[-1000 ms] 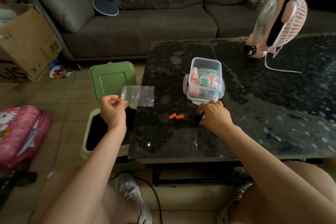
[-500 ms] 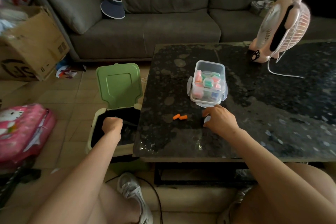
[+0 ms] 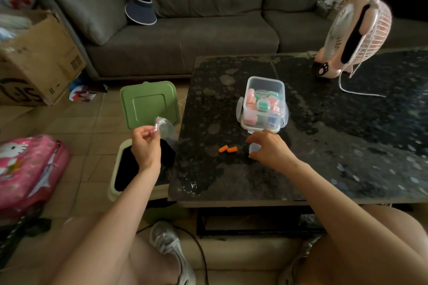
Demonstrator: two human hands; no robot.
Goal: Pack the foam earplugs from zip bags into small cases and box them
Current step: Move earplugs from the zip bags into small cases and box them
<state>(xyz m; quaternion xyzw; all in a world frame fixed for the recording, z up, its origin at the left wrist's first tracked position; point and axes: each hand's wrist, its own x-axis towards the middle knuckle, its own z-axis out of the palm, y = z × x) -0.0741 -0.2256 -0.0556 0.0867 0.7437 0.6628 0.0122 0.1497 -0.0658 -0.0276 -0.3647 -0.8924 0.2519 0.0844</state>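
Two orange foam earplugs (image 3: 228, 149) lie side by side on the dark stone table (image 3: 324, 157). My right hand (image 3: 272, 149) rests just right of them, its fingers curled round a small pale translucent case (image 3: 253, 147) that sits on the table. Behind that hand stands a clear plastic box (image 3: 264, 90) holding several pastel cases. Off the table's left edge, my left hand (image 3: 146, 146) pinches a crumpled clear zip bag (image 3: 165, 127) above the open bin (image 3: 115, 176).
The bin's green lid (image 3: 149, 104) stands up behind its black opening. A pink desk fan (image 3: 356, 30) with a white cord is at the table's back right. On the floor to the left are a pink backpack (image 3: 27, 169) and a cardboard box (image 3: 39, 58). A grey sofa (image 3: 196, 37) is behind.
My left hand held the bag flat, dipped down to the bin, and is now raised above it with the bag crumpled. My right hand has stayed by the small case.
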